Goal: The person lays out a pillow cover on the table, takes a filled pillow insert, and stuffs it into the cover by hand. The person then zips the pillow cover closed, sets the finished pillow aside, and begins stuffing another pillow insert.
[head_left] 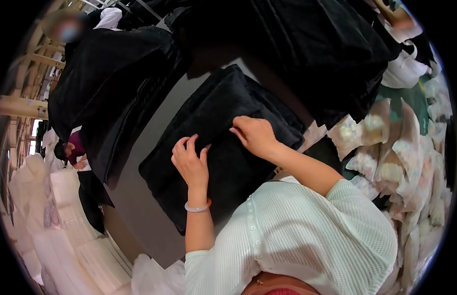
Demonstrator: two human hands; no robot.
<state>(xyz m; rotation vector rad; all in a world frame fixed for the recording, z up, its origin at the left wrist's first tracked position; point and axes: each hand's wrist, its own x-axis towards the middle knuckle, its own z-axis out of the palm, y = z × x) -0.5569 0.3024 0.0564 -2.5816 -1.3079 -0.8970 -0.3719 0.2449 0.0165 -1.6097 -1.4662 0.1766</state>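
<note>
A folded black cloth [213, 108], plush-looking and thick, lies on the grey table in front of me. My left hand [190, 161] rests on its near left part, fingers bent and apart, with a pale bangle at the wrist. Farther right, my right hand [255, 136] is closed in a pinch on the cloth's upper layer. The fingertips partly hide what is pinched. Layered edges of the cloth show along its right side.
Large black fabric piles stand at the left [115, 73] and far right [327, 54] of the grey table [144, 172]. White wrapped bundles [85, 241] lie at left, stuffed clear bags [381, 132] at right. Other people [76, 147] are around.
</note>
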